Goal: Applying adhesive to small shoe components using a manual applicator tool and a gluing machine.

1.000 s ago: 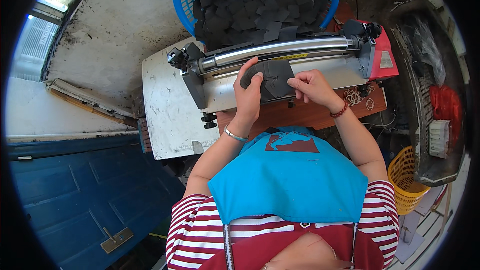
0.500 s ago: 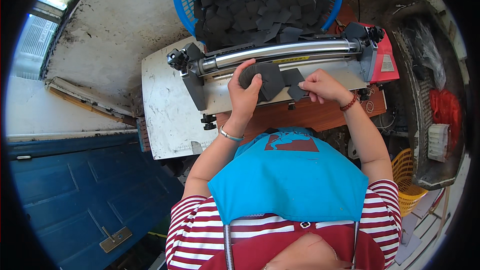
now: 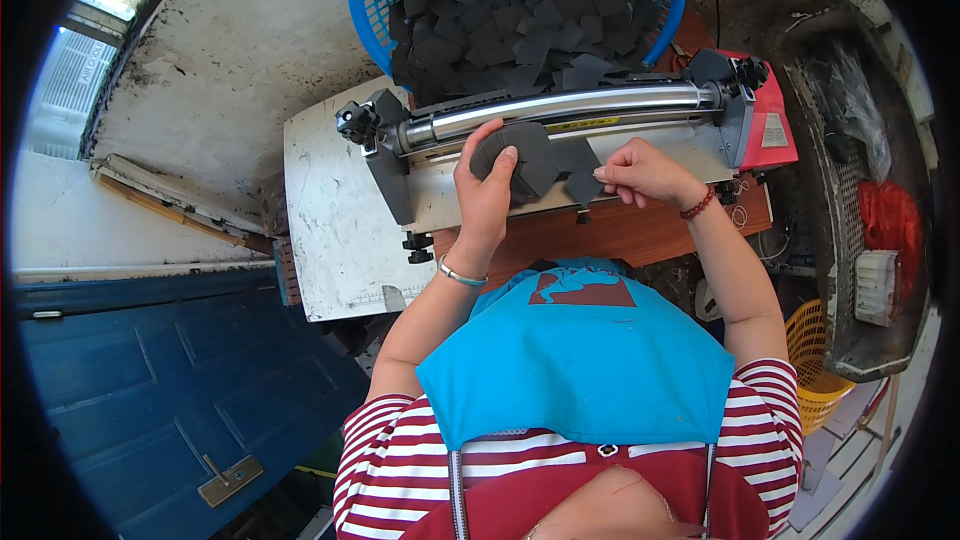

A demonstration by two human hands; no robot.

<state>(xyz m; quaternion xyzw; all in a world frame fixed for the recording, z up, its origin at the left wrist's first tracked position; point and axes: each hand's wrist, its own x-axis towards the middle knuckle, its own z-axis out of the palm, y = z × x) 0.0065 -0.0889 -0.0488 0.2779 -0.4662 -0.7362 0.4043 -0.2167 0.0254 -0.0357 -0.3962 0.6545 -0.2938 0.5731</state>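
Observation:
My left hand (image 3: 484, 192) is wrapped round a thick, slightly fanned stack of dark grey square sheets (image 3: 522, 162), thumb on the near side. Just right of the stack, my right hand (image 3: 648, 175) pinches the corner of a single dark grey square sheet (image 3: 582, 187). Behind that sheet, another dark square (image 3: 574, 154) lies on the metal bed of a roller machine (image 3: 440, 185). The machine's shiny steel roller (image 3: 570, 108) runs across just beyond both hands.
Beyond the roller stands a blue plastic basket (image 3: 368, 15) heaped with loose dark squares. Black knobs (image 3: 357, 120) and a red end housing (image 3: 772, 125) flank the machine. A white board (image 3: 335, 210) lies left, a brown wooden tabletop (image 3: 560, 240) in front. A yellow basket (image 3: 815, 390) stands low at right.
The pinched square has shifted slightly left, toward the stack, and my right fingertips have moved a little left with it. The stack in my left hand has tilted slightly.

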